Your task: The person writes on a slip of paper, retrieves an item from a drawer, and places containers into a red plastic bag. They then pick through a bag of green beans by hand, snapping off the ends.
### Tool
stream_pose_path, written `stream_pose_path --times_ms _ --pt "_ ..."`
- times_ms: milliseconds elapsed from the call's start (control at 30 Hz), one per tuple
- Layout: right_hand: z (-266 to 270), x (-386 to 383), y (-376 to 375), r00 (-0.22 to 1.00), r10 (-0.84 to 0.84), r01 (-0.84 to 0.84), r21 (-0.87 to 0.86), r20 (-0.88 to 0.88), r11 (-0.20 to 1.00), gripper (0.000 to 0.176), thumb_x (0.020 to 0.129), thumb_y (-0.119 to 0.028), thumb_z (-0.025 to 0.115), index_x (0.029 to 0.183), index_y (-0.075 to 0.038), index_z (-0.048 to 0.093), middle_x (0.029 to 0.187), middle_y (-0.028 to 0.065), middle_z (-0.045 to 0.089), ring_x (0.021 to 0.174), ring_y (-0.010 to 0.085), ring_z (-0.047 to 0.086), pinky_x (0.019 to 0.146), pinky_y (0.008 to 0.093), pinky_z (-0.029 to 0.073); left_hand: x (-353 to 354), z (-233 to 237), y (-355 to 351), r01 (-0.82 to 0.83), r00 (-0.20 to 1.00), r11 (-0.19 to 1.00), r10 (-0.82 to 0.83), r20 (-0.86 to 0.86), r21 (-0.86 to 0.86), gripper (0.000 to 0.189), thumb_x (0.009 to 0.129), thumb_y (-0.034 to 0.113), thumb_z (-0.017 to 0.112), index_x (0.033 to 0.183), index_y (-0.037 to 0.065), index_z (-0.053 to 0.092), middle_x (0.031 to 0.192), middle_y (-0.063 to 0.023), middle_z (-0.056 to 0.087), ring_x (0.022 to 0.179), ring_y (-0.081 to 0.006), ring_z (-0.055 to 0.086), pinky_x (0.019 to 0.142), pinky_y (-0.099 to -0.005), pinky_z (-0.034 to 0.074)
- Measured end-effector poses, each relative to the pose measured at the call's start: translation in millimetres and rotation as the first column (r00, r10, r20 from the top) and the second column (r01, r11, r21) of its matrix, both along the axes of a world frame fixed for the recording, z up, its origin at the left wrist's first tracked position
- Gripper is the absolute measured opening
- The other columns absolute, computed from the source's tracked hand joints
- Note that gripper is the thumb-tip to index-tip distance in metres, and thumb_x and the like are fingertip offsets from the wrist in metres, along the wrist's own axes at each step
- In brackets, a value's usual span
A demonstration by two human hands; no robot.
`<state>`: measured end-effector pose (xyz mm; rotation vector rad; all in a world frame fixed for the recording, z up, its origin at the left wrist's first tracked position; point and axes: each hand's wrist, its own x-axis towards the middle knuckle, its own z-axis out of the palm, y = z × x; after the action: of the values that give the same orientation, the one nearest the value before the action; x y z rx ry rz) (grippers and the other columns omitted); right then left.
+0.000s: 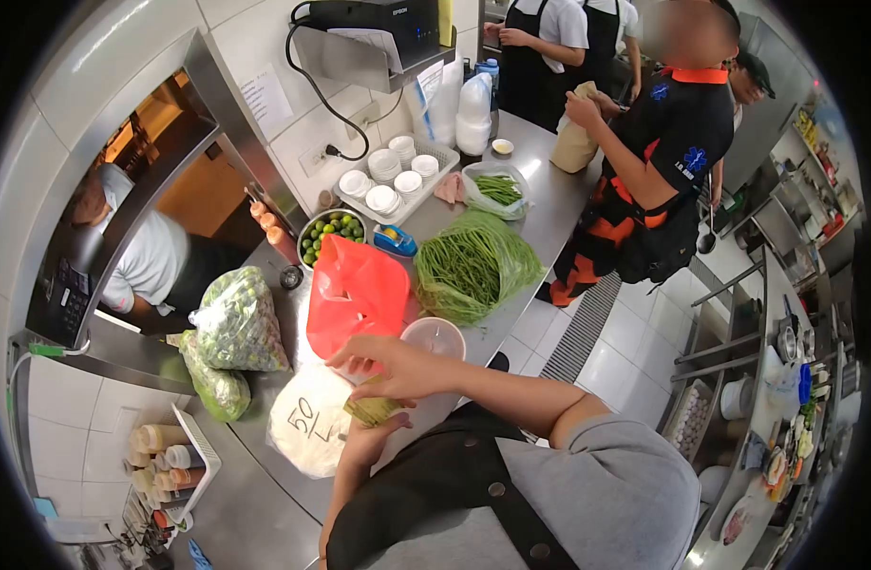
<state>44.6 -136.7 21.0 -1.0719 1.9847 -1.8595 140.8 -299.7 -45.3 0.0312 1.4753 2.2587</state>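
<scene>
My left hand [371, 439] is closed around a small yellow-green bundle [373, 410], whose kind I cannot tell. Just above it is my right hand [388, 364], fingers apart and bent, with the thumb close over the bundle. Beneath and left of both hands lies a white plastic bag [307, 418] marked "50" in black. A red plastic bag [355, 296] stands open beyond my right hand. Partly hidden behind my right forearm is a round pale tub [434, 340]. Long green beans [469, 271] fill a clear bag farther right.
Bags of chopped greens [241, 318] lie at the left by the pass window. A bowl of limes [331, 236], a blue tape dispenser [395, 240] and a tray of white cups [402, 180] line the wall. A person with a paper bag [575, 133] stands at the table's far right.
</scene>
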Motion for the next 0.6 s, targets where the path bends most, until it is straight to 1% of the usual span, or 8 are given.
stream_pose_path --times_ms 33,133,167,367,433,467,533,600 --pt "3.2 6.1 -2.6 0.998 0.035 -0.039 0.088 0.044 0.995 0.06 0.083 -0.021 0.077 0.137 -0.012 0.053 0.134 0.0108 0.054 0.116 0.0246 0.058 0.097 0.0398 0.051 4.8 6.6 -1.1 -0.035 0.999 0.998 0.036 0.012 -0.057 0.056 0.082 -0.001 0.07 0.134 0.003 0.049 0.11 -0.0114 0.065 0.103 -0.0239 0.065 0.079 -0.0365 0.057" --pt "-9.0 36.0 -21.1 0.939 -0.023 0.112 0.242 -0.343 0.964 0.068 0.083 -0.025 0.076 0.144 -0.015 0.047 0.147 0.0105 0.044 0.135 0.0327 0.045 0.109 0.0433 0.041 20.1 -0.5 -13.6 -0.097 0.995 0.959 0.098 -0.009 -0.265 0.052 0.085 0.002 0.068 0.133 0.001 0.05 0.119 -0.0152 0.063 0.108 -0.0268 0.064 0.086 -0.0386 0.055" --pt "-13.0 43.1 -27.1 0.931 0.047 0.049 0.252 -0.363 0.967 0.079 0.083 -0.029 0.075 0.151 -0.018 0.038 0.158 0.0085 0.032 0.146 0.0379 0.03 0.116 0.0508 0.03 21.6 -3.3 -12.9 -0.121 0.989 0.951 0.091 -0.117 -0.285 0.051 0.085 0.002 0.067 0.133 0.001 0.05 0.12 -0.0159 0.062 0.109 -0.0272 0.063 0.087 -0.0388 0.055" --pt "-31.2 56.1 -49.4 0.793 0.072 0.168 0.33 -0.605 0.929 0.072 0.084 -0.024 0.071 0.151 -0.021 0.044 0.159 0.0096 0.033 0.146 0.0395 0.028 0.114 0.0598 0.026 21.6 -43.6 -13.1 -0.521 0.756 0.751 0.184 -0.628 -0.407 0.048 0.086 0.004 0.065 0.132 -0.001 0.051 0.125 -0.0199 0.059 0.113 -0.0295 0.061 0.093 -0.0401 0.052" --pt "-27.8 49.5 -49.6 0.821 0.086 0.117 0.313 -0.565 0.943 0.062 0.085 -0.021 0.07 0.145 -0.02 0.053 0.154 0.0107 0.04 0.144 0.0393 0.031 0.114 0.058 0.027 17.3 -42.2 -13.8 -0.477 0.806 0.694 0.103 -0.583 -0.538 0.048 0.086 0.008 0.064 0.131 -0.001 0.052 0.128 -0.0213 0.057 0.117 -0.032 0.058 0.098 -0.0416 0.049" --pt "-23.0 47.1 -49.5 0.863 0.091 0.073 0.302 -0.497 0.951 0.057 0.086 -0.02 0.069 0.141 -0.02 0.058 0.152 0.0113 0.044 0.143 0.0391 0.034 0.114 0.057 0.028 15.4 -24.3 -10.5 -0.432 0.846 0.819 0.224 -0.484 -0.377 0.05 0.084 0.009 0.064 0.132 0.0 0.052 0.126 -0.021 0.058 0.115 -0.0348 0.059 0.098 -0.042 0.049" --pt "-5.6 51.7 -48.9 0.853 0.004 0.14 0.237 -0.523 0.961 0.055 0.086 -0.016 0.068 0.14 -0.022 0.059 0.146 0.0115 0.048 0.139 0.0368 0.039 0.114 0.0543 0.029 9.9 -20.2 -10.2 -0.433 0.836 0.836 0.232 -0.498 -0.338 0.045 0.082 0.008 0.063 0.126 0.001 0.053 0.123 -0.0222 0.058 0.112 -0.0399 0.059 0.094 -0.0438 0.049" --pt "8.2 44.3 -45.9 0.767 0.189 0.056 0.357 -0.613 0.933 0.057 0.086 -0.015 0.068 0.142 -0.022 0.058 0.146 0.0113 0.047 0.138 0.0364 0.039 0.114 0.0533 0.031 8.5 7.3 -9.1 -0.446 0.803 0.827 0.2 -0.562 -0.342 0.043 0.081 0.008 0.063 0.122 0.0 0.053 0.121 -0.0228 0.058 0.11 -0.0415 0.058 0.091 -0.0445 0.049"
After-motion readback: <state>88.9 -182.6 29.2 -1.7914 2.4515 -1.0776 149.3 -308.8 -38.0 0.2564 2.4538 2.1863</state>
